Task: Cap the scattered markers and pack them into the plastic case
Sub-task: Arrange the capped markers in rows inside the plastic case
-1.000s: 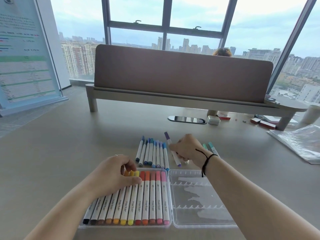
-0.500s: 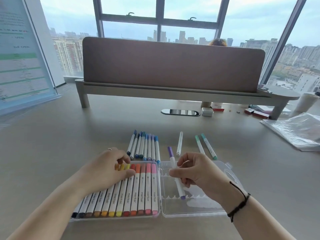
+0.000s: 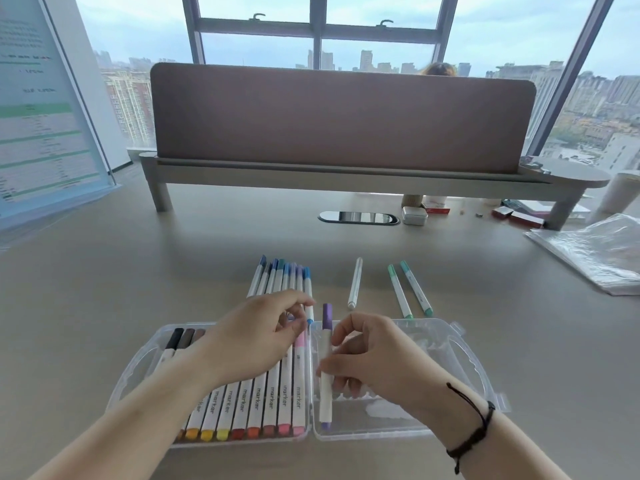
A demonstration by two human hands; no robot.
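A clear plastic case (image 3: 478,368) lies open on the desk in front of me. Its left half holds a row of capped markers (image 3: 270,400), from black through yellow to pink. My right hand (image 3: 374,355) grips a purple marker (image 3: 327,318) along the left edge of the right half, its near end down in the tray. My left hand (image 3: 249,341) hovers over the filled row, fingers curled by the near end of a group of blue markers (image 3: 277,275) lying behind the case; whether it pinches one is unclear. A white marker (image 3: 355,282) and two green markers (image 3: 400,292) lie loose on the desk.
A padded divider on a raised shelf (image 3: 346,174) crosses the back of the desk. A crinkled plastic bag (image 3: 595,251) lies at the right. A cable grommet (image 3: 358,217) and a small white box (image 3: 414,215) sit under the shelf. A printed board (image 3: 45,116) stands at the left.
My right hand picked the purple marker off the desk and brought it back into the case's right half. My left hand lifted off the packed markers and shifted right toward the blue group.
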